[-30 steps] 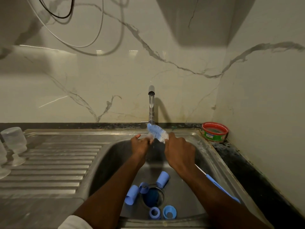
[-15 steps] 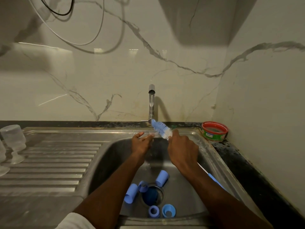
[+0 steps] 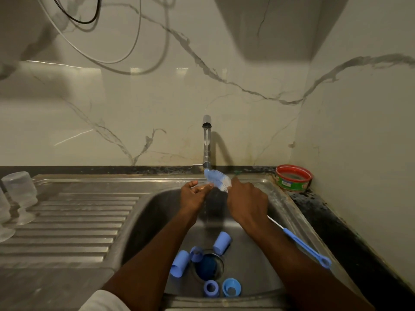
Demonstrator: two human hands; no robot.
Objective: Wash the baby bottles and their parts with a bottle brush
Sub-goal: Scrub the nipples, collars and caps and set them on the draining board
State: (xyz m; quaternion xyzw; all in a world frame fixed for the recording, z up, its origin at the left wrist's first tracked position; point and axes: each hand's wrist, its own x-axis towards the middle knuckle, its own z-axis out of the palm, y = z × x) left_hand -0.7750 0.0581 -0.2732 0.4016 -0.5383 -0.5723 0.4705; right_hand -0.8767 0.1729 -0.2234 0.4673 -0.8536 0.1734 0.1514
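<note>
One head-worn wide-angle view looks forward and down, close over the sink (image 3: 157,221), facing the wall.

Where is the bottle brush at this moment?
In the head view, the bottle brush is gripped by the right hand over the sink; its bristle head sits under the tap, beside the left hand.

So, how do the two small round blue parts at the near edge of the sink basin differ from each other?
The left ring is a paler, purplish blue; the right cap is a stronger sky blue. The left ring looks slightly smaller, with a thick wall round a small hole; the right cap is wider, with a thin rim round a broad hollow. Both lie loose, side by side, on the sink floor, openings upward, and no hand holds them.
</note>
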